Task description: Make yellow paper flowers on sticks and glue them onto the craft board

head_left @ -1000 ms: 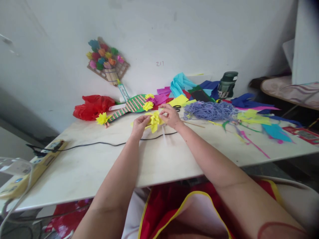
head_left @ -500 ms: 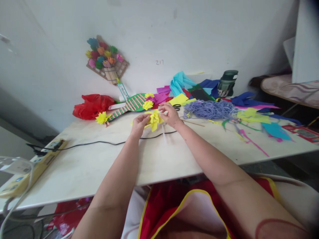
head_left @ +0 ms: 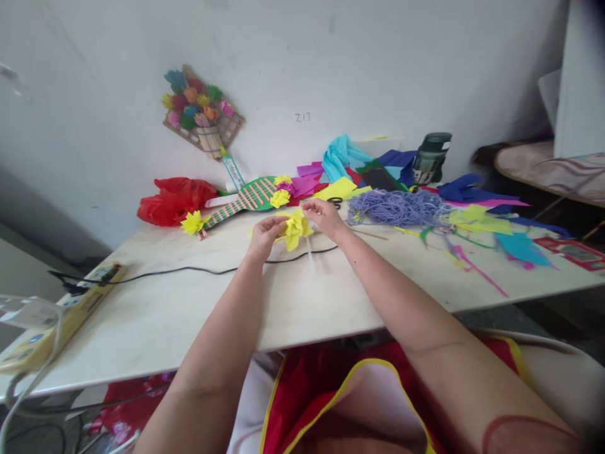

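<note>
Between my two hands, just above the table, is a yellow paper flower (head_left: 295, 231) with ruffled petals. My left hand (head_left: 267, 234) pinches its left side between thumb and fingers. On the flower's upper right, my right hand (head_left: 324, 217) has its thumb and fingertips closed on a petal edge. A thin whitish strip (head_left: 309, 244) hangs down beside the flower; its upper end is hidden. Behind my hands lies a green lute-shaped craft (head_left: 258, 194) with pinkish strips across it and yellow paper flowers at both ends.
A black cord (head_left: 189, 270) crosses the table to a power strip (head_left: 70, 321) at left. Black-handled scissors (head_left: 335, 202), purple yarn (head_left: 399, 207), coloured paper and a dark green bottle (head_left: 432, 157) lie to the right and back. A red plastic bag (head_left: 176, 202) sits back left.
Both hands stay almost in place at the yellow flower. My right-hand fingers have drawn in closer on its petals, and the flower has turned slightly.
</note>
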Demonstrator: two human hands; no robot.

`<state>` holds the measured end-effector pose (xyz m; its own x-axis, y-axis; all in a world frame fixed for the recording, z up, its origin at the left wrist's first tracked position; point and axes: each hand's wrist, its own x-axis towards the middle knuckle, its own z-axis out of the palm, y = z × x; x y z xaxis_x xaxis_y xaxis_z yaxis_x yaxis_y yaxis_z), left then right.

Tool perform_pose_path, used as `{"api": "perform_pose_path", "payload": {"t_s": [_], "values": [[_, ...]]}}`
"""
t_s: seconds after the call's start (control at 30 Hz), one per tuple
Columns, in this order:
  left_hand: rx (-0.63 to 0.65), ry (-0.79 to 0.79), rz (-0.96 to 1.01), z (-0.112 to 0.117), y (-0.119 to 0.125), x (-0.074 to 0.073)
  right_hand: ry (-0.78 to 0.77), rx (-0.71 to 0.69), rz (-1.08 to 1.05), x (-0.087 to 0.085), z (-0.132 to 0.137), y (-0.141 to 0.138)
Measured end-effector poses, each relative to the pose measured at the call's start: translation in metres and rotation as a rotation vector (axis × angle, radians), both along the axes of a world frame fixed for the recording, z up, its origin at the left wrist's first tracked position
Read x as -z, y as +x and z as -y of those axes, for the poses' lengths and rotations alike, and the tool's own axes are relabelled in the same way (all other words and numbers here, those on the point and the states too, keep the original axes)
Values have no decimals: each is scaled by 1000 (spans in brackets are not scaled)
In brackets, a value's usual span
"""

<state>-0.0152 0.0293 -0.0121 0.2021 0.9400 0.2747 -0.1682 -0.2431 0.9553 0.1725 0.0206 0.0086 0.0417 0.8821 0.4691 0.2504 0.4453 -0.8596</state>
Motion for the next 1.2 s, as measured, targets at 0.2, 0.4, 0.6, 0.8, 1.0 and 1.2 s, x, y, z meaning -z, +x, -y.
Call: {"api": "perform_pose_path", "payload": {"t_s": [0.2, 0.4, 0.6, 0.8, 1.0, 1.2], "values": [[9, -26, 35, 4, 3, -4, -53, -6, 3, 1, 0, 4], [-33, -98, 176, 6, 5, -10, -222, -80, -91, -4, 7, 4], [-53, -124, 224, 7, 5, -13, -353, -85, -206, -5, 10, -1], [-26, -115, 189, 6, 6, -9, -367, 23, -208, -3, 5, -4], [-29, -142, 168, 8, 4, -11, -310, 37, -151, -2, 4, -4], [-60, -159, 165, 9, 3, -15, -230, -11, -38, -1, 2, -3]]}}
